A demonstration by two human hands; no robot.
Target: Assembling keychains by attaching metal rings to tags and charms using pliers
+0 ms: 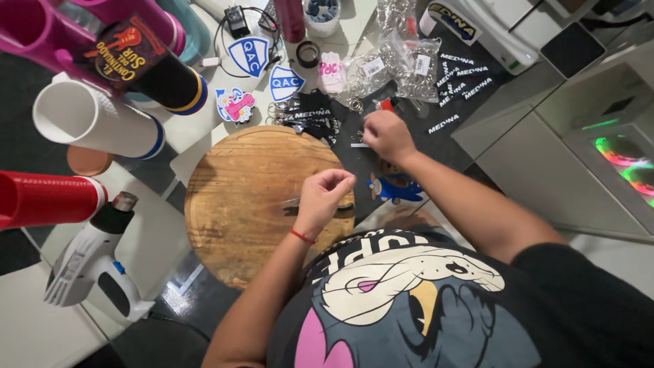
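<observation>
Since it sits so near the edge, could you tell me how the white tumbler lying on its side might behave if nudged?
The white tumbler lies on its side, so a sideways push would probably roll it. It looks hollow and open-mouthed, so likely light for its size. The dark tumbler close behind might stop it.

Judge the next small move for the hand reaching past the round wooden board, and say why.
Probably the right hand should pinch up one small metal ring from the dark mat under its fingertips and bring it back to the left hand, which is pinched shut over the wooden board as if holding something small.
</observation>
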